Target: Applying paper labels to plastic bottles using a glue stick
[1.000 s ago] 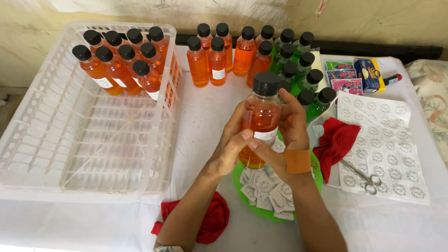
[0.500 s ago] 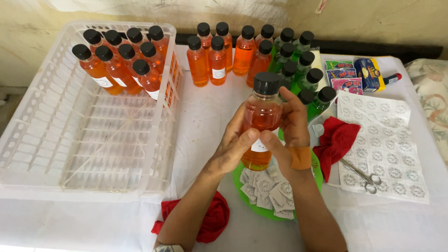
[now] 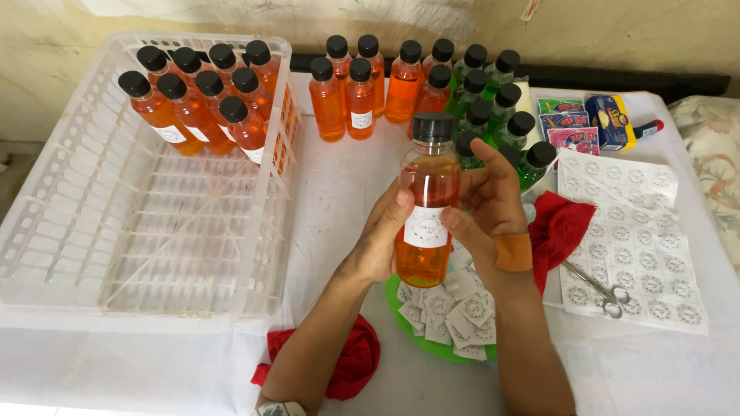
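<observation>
Home workspace: cloth-covered table (image 3: pixel 347 177), floral bedding (image 3: pixel 713 146).

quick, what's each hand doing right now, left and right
Left hand: closed around the orange bottle, thumb on its white label.
Right hand: holding the same bottle, thumb pressing the label.

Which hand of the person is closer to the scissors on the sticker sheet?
The right hand. It holds the orange bottle just left of the scissors, with the red cloth between. The left hand is beyond the bottle, farther away.
</observation>
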